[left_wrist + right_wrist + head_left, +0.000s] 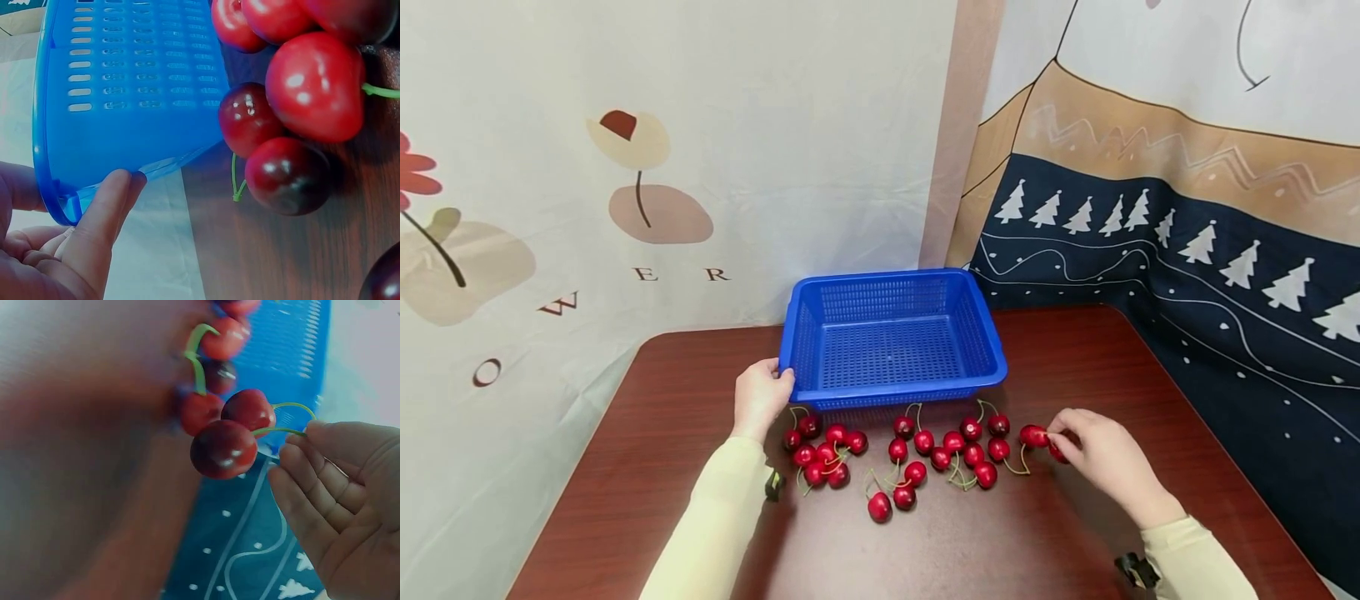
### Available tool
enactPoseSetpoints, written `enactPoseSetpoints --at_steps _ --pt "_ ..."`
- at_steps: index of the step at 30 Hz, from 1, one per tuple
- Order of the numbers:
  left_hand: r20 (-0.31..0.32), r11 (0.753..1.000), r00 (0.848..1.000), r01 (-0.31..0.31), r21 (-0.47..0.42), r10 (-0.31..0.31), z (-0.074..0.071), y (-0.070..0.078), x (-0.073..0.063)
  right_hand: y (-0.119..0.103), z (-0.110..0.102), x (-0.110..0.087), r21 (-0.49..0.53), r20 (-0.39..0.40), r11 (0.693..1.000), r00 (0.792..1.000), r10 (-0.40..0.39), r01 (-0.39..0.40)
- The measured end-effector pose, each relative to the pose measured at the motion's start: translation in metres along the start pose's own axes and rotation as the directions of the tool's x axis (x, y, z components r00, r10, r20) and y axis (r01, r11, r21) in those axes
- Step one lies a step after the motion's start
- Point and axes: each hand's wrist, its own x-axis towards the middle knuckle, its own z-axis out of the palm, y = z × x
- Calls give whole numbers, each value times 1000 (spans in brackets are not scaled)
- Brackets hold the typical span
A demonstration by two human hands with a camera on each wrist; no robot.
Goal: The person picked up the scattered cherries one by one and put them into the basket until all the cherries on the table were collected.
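Closest to me, loose cherries (915, 473) lie spread over the bench (992, 546), just in front of the blue basket (898, 392). Off the basket's near right corner, my right hand (1105, 454) pinches a pair of cherries (224, 450) by their stems (275, 429). My left hand (762, 398) grips the basket's near left corner. Behind the basket hang a pale flower-printed cloth (820, 150) and, rightward, a tree-printed one (1075, 275)
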Motion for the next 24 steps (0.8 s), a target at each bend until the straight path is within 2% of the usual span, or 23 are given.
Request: enactPoseSetpoints --at_steps 6,12,18,21,24 --pt "3 1000 1000 6 14 -6 -1 0 -1 -3 -24 29 82 -33 995 998 57 -54" --pt "-18 1000 1000 -6 27 6 0 1 -1 -10 -39 68 143 -69 989 996 58 -47" --pt "-11 1000 1000 -3 16 3 1 2 -1 -22 -49 106 173 -92 984 995 46 -29" --pt "-12 1000 1000 4 13 -4 1 2 0 -29 -48 124 201 -66 979 997 38 -24" --pt "-17 1000 1000 8 18 -7 1 1 0 -35 -43 141 234 -1 971 999 38 -37"
